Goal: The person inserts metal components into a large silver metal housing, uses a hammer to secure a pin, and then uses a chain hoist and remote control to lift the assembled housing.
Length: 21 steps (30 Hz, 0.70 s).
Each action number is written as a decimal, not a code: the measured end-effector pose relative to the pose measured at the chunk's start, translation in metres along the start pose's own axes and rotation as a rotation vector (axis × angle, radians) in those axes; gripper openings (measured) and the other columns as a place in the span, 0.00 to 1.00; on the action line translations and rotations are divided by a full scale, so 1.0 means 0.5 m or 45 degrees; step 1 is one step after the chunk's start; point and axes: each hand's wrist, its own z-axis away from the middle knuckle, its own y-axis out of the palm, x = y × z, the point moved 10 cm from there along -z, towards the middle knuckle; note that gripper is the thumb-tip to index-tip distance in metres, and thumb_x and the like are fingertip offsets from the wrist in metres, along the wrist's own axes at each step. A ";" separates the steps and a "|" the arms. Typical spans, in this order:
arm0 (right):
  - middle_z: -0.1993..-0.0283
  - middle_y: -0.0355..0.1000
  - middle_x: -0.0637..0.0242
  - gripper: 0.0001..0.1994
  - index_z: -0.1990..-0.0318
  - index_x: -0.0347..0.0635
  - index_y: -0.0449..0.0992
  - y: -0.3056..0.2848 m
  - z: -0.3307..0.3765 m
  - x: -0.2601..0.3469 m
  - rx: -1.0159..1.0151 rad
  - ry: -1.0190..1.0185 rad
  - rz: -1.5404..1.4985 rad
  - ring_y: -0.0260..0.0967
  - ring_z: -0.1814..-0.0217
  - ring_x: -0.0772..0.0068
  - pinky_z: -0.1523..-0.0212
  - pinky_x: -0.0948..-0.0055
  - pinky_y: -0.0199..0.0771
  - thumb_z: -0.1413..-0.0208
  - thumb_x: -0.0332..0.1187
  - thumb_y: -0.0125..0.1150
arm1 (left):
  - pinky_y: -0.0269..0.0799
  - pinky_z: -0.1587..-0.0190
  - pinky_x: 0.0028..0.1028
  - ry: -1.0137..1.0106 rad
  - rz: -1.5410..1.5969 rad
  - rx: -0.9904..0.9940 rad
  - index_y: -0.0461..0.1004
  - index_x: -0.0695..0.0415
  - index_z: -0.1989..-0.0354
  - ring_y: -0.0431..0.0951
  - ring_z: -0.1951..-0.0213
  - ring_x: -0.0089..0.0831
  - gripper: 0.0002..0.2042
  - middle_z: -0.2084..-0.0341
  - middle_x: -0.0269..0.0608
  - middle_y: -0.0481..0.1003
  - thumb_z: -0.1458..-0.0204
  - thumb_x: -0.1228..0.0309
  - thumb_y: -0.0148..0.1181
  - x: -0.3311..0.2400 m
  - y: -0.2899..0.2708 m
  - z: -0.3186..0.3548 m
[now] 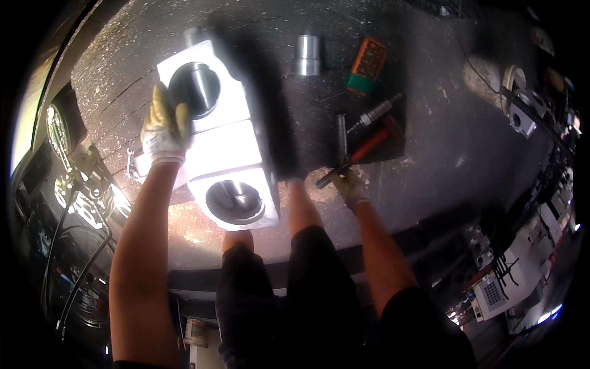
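Head view: from my remote seat I see the gloved left hand [164, 128] with thumb and fingers spread at the left edge of a pale metal block [221, 144], beside its upper bore [195, 90]. The gloved right hand [351, 189] is at a dark ridged bar [324, 181], right of centre; blur keeps me from telling whether its fingers close on it. The block is left of centre, tilted, its lower bore [235, 202] toward the person's knees. I judge it heavy, rigid and slick on its smooth faces, best held by outer edges or bore rims. Farther out lie a red handle [370, 145], then a silver cylinder [307, 55] and an orange-and-green box [367, 66], upper right of centre.
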 end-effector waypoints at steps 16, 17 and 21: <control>0.32 0.66 0.44 0.50 0.24 0.39 0.51 -0.063 -0.206 0.733 -0.525 -0.021 0.304 0.70 0.32 0.44 0.34 0.54 0.73 0.49 0.49 0.74 | 0.71 0.43 0.50 -0.169 -0.147 0.214 0.47 0.54 0.21 0.79 0.50 0.51 0.38 0.49 0.54 0.76 0.36 0.54 0.50 0.024 0.011 -0.003; 0.33 0.67 0.45 0.49 0.25 0.38 0.53 -0.063 -0.215 0.720 -0.548 0.001 0.302 0.71 0.34 0.44 0.35 0.54 0.73 0.49 0.49 0.74 | 0.71 0.44 0.50 -0.167 -0.123 0.219 0.47 0.54 0.21 0.79 0.51 0.50 0.37 0.50 0.53 0.76 0.36 0.55 0.50 0.022 0.017 -0.005; 0.38 0.74 0.47 0.43 0.30 0.36 0.64 -0.064 -0.224 0.724 -0.365 -0.066 0.289 0.76 0.40 0.49 0.36 0.59 0.74 0.51 0.48 0.76 | 0.70 0.44 0.50 -0.391 0.034 0.042 0.49 0.53 0.21 0.78 0.57 0.51 0.37 0.54 0.54 0.76 0.39 0.63 0.53 0.015 -0.001 0.018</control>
